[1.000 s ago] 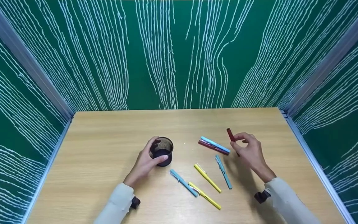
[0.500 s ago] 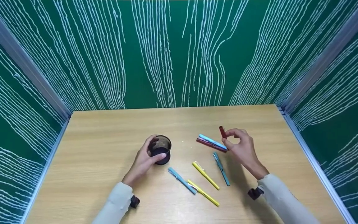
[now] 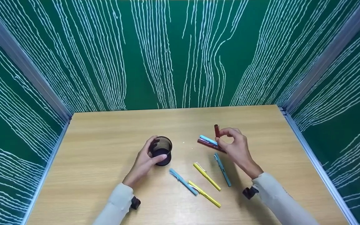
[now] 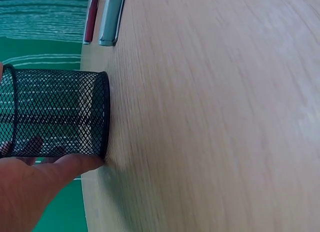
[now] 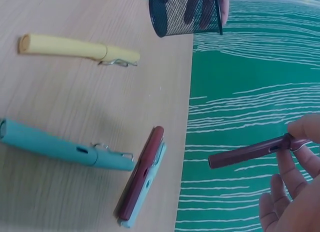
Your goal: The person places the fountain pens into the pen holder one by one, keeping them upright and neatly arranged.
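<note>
The right hand (image 3: 237, 147) pinches one dark red pen (image 5: 245, 154), raised between thumb and fingertips. The left hand (image 3: 147, 161) curls its fingers round a black mesh cup (image 4: 60, 112); no pen shows inside. Six other pens (image 3: 207, 177) lie unlifted, below or left of the right fingertips.

Both hands (image 3: 144, 161) (image 3: 237, 148) curled, well apart

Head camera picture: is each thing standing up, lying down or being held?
Black mesh cup, upright, gripped by the left hand.
Dark red pen, held up, pinched by the right hand.
Other dark red pen, lying flat.
Light blue pen, lying beside it.
Farther yellow pen, lying.
Nearer yellow pen, lying.
Left teal pen, lying.
Right teal pen, lying.
</note>
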Available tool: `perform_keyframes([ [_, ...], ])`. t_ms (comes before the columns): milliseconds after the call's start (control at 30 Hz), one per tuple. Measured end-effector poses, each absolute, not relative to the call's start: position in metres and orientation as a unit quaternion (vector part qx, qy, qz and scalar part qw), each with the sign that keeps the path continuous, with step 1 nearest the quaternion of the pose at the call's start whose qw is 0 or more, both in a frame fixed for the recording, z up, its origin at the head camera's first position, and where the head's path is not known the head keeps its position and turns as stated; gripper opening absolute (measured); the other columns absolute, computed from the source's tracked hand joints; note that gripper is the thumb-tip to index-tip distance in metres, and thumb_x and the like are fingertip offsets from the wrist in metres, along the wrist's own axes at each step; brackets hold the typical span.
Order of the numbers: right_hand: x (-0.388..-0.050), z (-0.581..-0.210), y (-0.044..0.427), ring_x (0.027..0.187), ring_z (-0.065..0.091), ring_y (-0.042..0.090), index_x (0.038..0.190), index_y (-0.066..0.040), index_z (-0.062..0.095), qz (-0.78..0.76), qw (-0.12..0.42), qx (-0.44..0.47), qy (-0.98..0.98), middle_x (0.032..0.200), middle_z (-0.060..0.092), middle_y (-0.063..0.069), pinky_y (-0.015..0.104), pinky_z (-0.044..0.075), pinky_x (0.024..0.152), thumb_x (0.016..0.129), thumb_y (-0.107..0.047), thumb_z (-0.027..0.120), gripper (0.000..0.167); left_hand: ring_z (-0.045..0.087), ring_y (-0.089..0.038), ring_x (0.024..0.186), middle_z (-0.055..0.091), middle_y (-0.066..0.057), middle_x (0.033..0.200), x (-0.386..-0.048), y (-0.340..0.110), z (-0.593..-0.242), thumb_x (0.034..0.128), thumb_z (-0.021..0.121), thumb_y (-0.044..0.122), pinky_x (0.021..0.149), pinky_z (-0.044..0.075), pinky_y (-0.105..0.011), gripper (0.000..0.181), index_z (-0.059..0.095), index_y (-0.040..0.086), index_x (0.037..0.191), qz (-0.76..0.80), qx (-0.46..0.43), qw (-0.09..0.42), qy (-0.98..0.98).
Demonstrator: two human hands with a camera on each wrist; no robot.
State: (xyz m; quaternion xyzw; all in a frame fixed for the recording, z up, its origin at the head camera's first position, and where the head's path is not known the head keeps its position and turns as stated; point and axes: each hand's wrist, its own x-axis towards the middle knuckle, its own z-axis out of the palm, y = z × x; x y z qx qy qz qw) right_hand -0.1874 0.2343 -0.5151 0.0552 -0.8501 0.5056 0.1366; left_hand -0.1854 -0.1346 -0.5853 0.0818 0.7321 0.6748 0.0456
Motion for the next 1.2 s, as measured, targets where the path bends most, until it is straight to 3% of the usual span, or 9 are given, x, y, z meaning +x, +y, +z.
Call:
perform_keyframes([
  [333, -0.186, -0.514, 0.216, 0.120, 0.058, 0.030, 0.114, -0.006, 0.079, 0.519, 0.131, 0.066, -0.842, 0.120, 0.074, 0.012, 0.048, 0.042, 0.107, 0.096, -0.004, 0.084, 0.019, 0.049, -0.042, 0.150, 0.052, -0.018, 0.164, -0.186, -0.133, -0.586, 0.0905, 0.092, 0.015, 0.129, 0.033, -0.059, 0.094, 0.040, 0.010, 0.169, 0.678, 0.089, 0.047, 0.728],
  [633, -0.190, -0.516, 0.197, 0.117, 0.060, 0.026, 0.110, -0.009, 0.080, 0.541, 0.136, 0.100, -0.824, 0.112, 0.076, 0.006, 0.050, 0.043, 0.109, 0.096, -0.007, 0.086, 0.016, 0.046, -0.039, 0.154, 0.051, -0.017, 0.165, -0.187, -0.134, -0.585, 0.0920, 0.091, 0.017, 0.131, 0.027, -0.056, 0.092, 0.041, 0.010, 0.169, 0.661, 0.090, 0.043, 0.744],
  [1200, -0.196, -0.517, 0.165, 0.116, 0.065, 0.040, 0.112, -0.009, 0.080, 0.565, 0.106, 0.090, -0.813, 0.118, 0.075, 0.008, 0.056, 0.051, 0.106, 0.096, -0.010, 0.086, 0.017, 0.041, -0.034, 0.158, 0.049, -0.011, 0.169, -0.185, -0.136, -0.582, 0.0907, 0.093, 0.023, 0.134, 0.023, -0.057, 0.094, 0.042, 0.016, 0.170, 0.648, 0.076, 0.046, 0.757],
])
